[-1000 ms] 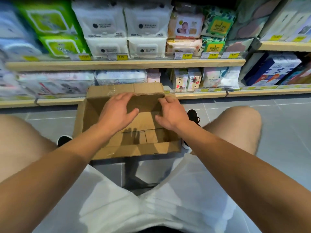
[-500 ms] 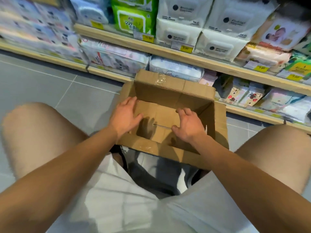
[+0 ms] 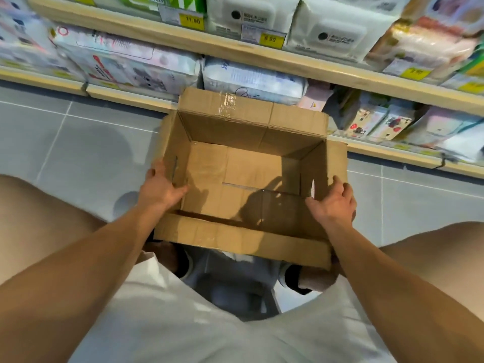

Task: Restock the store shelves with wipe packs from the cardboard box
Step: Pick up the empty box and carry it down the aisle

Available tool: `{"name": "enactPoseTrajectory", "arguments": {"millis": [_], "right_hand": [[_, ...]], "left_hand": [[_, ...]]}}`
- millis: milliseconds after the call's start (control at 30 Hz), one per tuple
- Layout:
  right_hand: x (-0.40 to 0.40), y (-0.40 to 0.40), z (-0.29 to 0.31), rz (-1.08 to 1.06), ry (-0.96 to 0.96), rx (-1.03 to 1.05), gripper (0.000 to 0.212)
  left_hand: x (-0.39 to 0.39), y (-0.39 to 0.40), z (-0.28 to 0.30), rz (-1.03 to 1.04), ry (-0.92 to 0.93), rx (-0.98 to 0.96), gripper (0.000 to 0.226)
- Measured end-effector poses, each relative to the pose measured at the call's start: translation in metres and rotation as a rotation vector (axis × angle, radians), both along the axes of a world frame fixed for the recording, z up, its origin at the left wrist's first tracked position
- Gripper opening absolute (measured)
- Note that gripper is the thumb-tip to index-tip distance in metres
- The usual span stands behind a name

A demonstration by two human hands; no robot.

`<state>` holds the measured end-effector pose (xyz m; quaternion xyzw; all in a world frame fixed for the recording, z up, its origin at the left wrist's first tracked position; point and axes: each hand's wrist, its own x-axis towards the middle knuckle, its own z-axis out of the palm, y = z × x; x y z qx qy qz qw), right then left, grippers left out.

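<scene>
We recorded the cardboard box (image 3: 248, 166) sitting open between the person's knees, just in front of the lower shelf (image 3: 131, 96), with nothing inside it; its brown bottom flaps met at a visible seam and a strip of clear tape (image 3: 227, 103) shone on the raised far flap. The near flap lay folded outward toward the person. The left hand (image 3: 159, 186) grasped the box's left wall, thumb inside against the cardboard and fingers wrapped over the outer face. The right hand (image 3: 334, 200) grasped the right wall the same way, thumb inside, fingers curled round the outside edge. Both forearms reached straight forward from the bottom corners of the view. The cardboard looked matte and creased, with a narrow slot cut in each side wall. Soft plastic wipe packs (image 3: 251, 79) filled the pale wooden shelves behind the box, white ones on the upper shelf (image 3: 235, 52) above yellow price tags (image 3: 271, 39). The floor (image 3: 78, 142) was smooth grey tile with light grout lines. The person wore white shorts (image 3: 183, 323).
</scene>
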<state>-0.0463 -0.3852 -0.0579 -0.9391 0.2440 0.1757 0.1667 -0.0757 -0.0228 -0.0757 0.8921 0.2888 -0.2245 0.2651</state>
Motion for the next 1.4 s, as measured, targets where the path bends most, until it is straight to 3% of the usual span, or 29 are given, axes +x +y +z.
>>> {"name": "enactPoseTrajectory", "arguments": {"millis": [100, 267, 567, 800, 967, 1400], "right_hand": [[-0.002, -0.011, -0.016, -0.146, 0.096, 0.158, 0.097], [-0.010, -0.013, -0.030, -0.118, 0.110, 0.340, 0.106], [0.010, -0.010, -0.020, 0.107, -0.001, 0.106, 0.091], [0.016, 0.002, -0.004, 0.127, -0.050, 0.079, 0.079], [0.003, 0.007, 0.063, 0.089, 0.023, 0.148, 0.075], [0.006, 0.040, 0.350, 0.105, 0.065, 0.073, 0.073]], "left_hand": [[0.005, 0.003, -0.007, 0.042, 0.015, -0.046, 0.104], [0.005, 0.008, -0.007, 0.011, -0.008, -0.088, 0.105], [-0.005, 0.023, -0.001, -0.141, -0.124, 0.165, 0.088], [0.009, 0.039, 0.019, -0.076, -0.203, 0.154, 0.065], [-0.010, 0.057, 0.089, -0.153, -0.112, 0.184, 0.068], [-0.039, 0.081, 0.351, -0.075, -0.108, 0.132, 0.063]]}}
